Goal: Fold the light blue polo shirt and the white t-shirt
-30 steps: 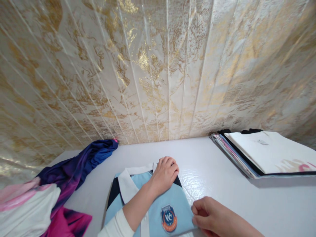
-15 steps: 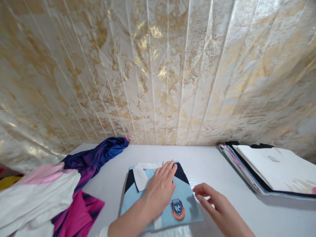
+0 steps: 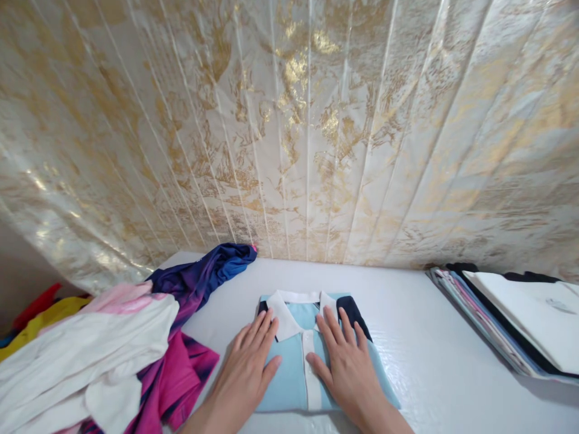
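A light blue polo shirt (image 3: 289,377) with a white collar and dark navy shoulders lies folded into a rectangle in front of me, collar toward the wall. My left hand (image 3: 248,364) rests flat on its left side, fingertips by the left collar point. On the right side, my right hand (image 3: 346,361) lies flat with fingers spread, its fingertips near the right collar point and the navy shoulder. The round badge on the shirt's chest is hidden under my right hand.
At the left is a loose heap of clothes: a white and pink garment (image 3: 104,343), a purple and magenta one (image 3: 185,380) and a yellow one (image 3: 40,319). A stack of folded clothes (image 3: 520,313) sits at the right. A gold-patterned curtain (image 3: 289,132) hangs behind the white table (image 3: 434,386).
My left hand has moved from the collar to the shirt's left side. My right hand has come from beside the shirt onto it. The view has shifted left.
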`<state>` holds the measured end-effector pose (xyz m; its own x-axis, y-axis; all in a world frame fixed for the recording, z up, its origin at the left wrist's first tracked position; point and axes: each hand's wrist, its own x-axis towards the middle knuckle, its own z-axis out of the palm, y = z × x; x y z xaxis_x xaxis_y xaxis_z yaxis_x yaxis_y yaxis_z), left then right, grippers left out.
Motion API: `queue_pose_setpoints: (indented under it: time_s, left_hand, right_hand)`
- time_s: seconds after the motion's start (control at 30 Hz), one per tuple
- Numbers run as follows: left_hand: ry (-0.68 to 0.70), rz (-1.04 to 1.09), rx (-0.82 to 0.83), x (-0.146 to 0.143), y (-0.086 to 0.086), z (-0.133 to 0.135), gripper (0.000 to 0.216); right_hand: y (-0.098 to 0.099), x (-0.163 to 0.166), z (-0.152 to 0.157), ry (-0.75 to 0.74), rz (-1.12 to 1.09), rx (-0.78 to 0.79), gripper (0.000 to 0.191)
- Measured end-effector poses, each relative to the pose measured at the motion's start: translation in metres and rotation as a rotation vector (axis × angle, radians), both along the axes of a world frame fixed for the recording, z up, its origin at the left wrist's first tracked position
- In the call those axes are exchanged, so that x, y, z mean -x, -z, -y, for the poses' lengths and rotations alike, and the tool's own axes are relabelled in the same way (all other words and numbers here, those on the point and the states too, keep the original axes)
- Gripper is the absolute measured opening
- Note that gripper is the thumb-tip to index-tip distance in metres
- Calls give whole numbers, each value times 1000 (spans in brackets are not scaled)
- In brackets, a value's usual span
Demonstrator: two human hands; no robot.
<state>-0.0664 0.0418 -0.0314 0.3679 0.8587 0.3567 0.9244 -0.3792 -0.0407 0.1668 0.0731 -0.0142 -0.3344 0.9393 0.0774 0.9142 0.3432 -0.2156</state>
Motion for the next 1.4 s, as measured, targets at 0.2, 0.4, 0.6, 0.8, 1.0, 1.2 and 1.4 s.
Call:
queue_pose_setpoints:
  time_s: [0.2,0.4,0.6,0.8,1.0,1.2,1.4]
  left_hand:
    - [21,59,104,-1,-9,-7,54]
    - [-133,206,3,9,10,9,51]
    - [-266,479,-145,23,19,35,30]
    - [-277,484,36,12,-4,46,20]
    - [-301,447,134,9,-7,44,21]
    - [-293,514,134,14,2,46,11]
    - [-294,531,92,4,-2,44,9]
  right_hand:
    - [3,1,1,51,49,-28,66]
    - [-3,-2,0,62,44,-28,59]
    - [-23,30,0,-159,-57,-55,58]
    - [-21,73,-27,-334,-71,-57,62]
    - [3,78,-42,-278,-41,-34,63]
    - [-9,79,-46,-271,-94,45,63]
    - [-30,102,-67,-348,-191,-44,49]
